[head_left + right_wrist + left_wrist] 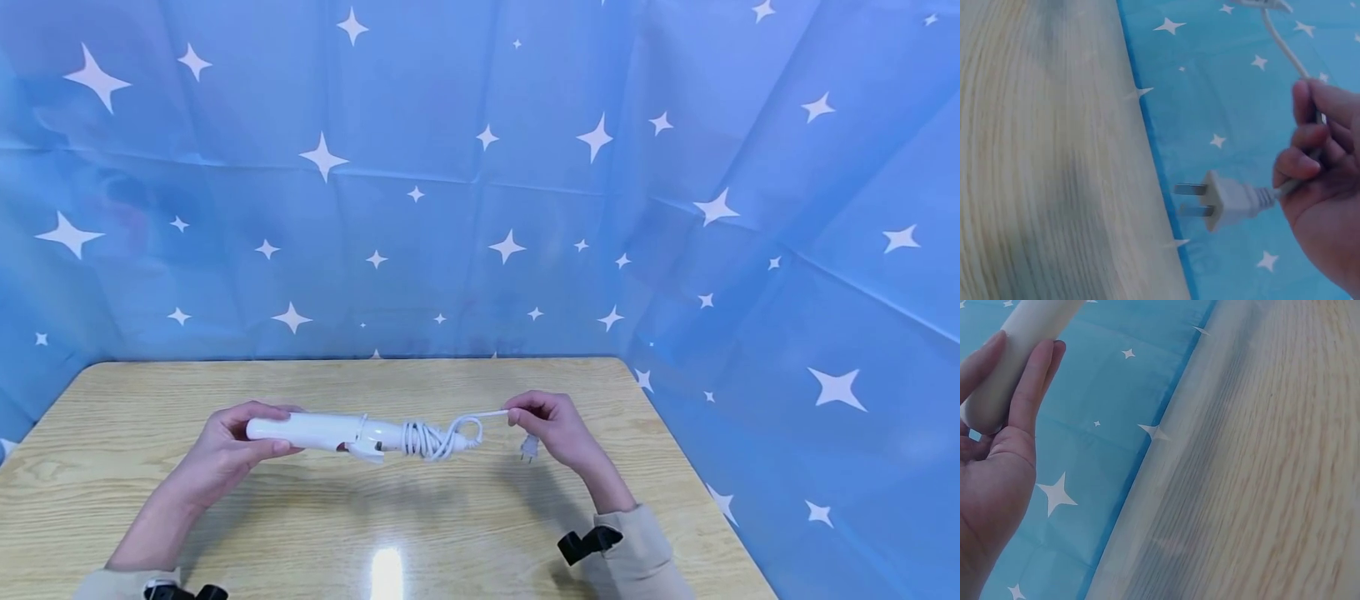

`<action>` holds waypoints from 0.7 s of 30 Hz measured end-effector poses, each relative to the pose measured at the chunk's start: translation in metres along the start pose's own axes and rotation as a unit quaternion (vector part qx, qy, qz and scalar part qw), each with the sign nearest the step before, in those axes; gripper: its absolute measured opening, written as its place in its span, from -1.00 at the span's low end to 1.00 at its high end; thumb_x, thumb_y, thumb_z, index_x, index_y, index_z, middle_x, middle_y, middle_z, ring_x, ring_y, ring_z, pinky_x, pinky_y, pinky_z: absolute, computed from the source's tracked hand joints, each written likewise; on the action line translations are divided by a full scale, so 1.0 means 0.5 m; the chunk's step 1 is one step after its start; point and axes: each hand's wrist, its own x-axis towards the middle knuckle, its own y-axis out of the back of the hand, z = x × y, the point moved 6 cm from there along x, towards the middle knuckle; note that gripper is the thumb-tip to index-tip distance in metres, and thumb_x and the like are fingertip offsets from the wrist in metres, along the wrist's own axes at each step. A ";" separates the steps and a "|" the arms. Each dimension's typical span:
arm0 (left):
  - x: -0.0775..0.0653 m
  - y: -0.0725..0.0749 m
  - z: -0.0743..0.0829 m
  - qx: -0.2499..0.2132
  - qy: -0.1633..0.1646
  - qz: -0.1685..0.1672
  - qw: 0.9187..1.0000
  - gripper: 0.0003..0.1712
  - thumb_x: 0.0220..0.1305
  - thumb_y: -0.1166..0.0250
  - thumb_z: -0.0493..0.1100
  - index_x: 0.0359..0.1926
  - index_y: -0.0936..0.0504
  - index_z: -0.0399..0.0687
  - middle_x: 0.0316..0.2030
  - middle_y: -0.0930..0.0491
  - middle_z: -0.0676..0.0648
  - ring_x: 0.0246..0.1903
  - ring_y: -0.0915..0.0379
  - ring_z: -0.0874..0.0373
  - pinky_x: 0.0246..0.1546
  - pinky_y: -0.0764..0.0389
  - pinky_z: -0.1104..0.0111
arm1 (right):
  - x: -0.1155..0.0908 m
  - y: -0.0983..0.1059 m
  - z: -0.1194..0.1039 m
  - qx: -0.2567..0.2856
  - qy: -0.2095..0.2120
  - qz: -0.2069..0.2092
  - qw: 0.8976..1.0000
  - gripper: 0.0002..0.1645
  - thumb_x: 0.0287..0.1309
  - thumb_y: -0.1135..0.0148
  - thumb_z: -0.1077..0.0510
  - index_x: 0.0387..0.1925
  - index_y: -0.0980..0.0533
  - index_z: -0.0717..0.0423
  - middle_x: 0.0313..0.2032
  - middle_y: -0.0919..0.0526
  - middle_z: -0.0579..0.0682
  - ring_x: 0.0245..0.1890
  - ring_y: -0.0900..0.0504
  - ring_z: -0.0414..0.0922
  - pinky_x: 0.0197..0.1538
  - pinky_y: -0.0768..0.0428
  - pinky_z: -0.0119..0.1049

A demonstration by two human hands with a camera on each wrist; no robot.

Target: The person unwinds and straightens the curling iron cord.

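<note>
A white curling iron is held level above the table, its small lever pointing down near the middle. My left hand grips the thick rounded end between thumb and fingers; the left wrist view shows the same white barrel in that hand. Around the thinner right end, the white cord is wound in several loops. My right hand pinches the cord's free stretch, drawn out to the right. Below those fingers hangs the two-pin plug, seen closely in the right wrist view.
The wooden table spreads under both hands, with a bright light reflection near its front. Blue cloth with white stars hangs behind the table and along its right side. A black wrist mount sits at the right sleeve.
</note>
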 end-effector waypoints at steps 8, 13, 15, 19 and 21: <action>-0.007 0.030 -0.002 -0.016 0.009 0.051 0.999 -0.39 0.21 -0.09 -0.76 0.09 -0.72 -0.20 0.10 -0.65 -0.11 0.05 -0.58 0.05 0.04 -0.72 0.10 | -0.013 0.022 0.002 -0.006 0.010 0.022 1.000 -0.83 0.43 -0.20 0.32 -0.11 -0.66 0.36 -0.35 -0.68 0.02 -0.48 -0.46 -0.13 -0.48 -0.46 -0.38; -0.011 0.042 0.006 -0.050 -0.016 0.048 0.997 -0.37 0.26 -0.01 -0.77 0.14 -0.69 -0.22 0.12 -0.63 -0.16 0.10 -0.55 0.04 0.08 -0.70 0.10 | -0.021 0.030 0.016 -0.039 -0.020 -0.029 0.999 -0.81 0.44 -0.22 0.28 -0.08 -0.67 0.31 -0.31 -0.70 0.04 -0.45 -0.53 -0.18 -0.43 -0.57 -0.30; -0.012 0.042 0.007 -0.047 -0.013 0.049 0.998 -0.38 0.27 -0.01 -0.76 0.14 -0.70 -0.21 0.12 -0.62 -0.16 0.10 -0.53 0.05 0.08 -0.71 0.10 | -0.023 0.034 0.024 -0.055 -0.035 -0.035 0.997 -0.81 0.45 -0.21 0.26 -0.07 -0.68 0.29 -0.30 -0.70 0.09 -0.43 -0.56 -0.17 -0.41 -0.60 -0.26; -0.011 0.040 0.008 -0.048 -0.010 0.041 0.998 -0.38 0.28 -0.02 -0.75 0.13 -0.70 -0.19 0.13 -0.60 -0.15 0.11 -0.53 0.05 0.08 -0.70 0.08 | -0.027 0.041 0.034 -0.074 -0.052 -0.030 0.995 -0.81 0.45 -0.22 0.24 -0.07 -0.68 0.25 -0.29 -0.70 0.12 -0.43 -0.56 -0.10 -0.42 -0.57 -0.31; -0.010 0.039 0.008 -0.049 -0.011 0.037 0.998 -0.38 0.28 -0.02 -0.75 0.14 -0.70 -0.19 0.14 -0.60 -0.15 0.12 -0.53 0.05 0.08 -0.70 0.08 | -0.028 0.042 0.035 -0.075 -0.053 -0.030 0.995 -0.81 0.45 -0.22 0.23 -0.07 -0.68 0.24 -0.29 -0.70 0.11 -0.42 -0.57 -0.08 -0.41 -0.59 -0.31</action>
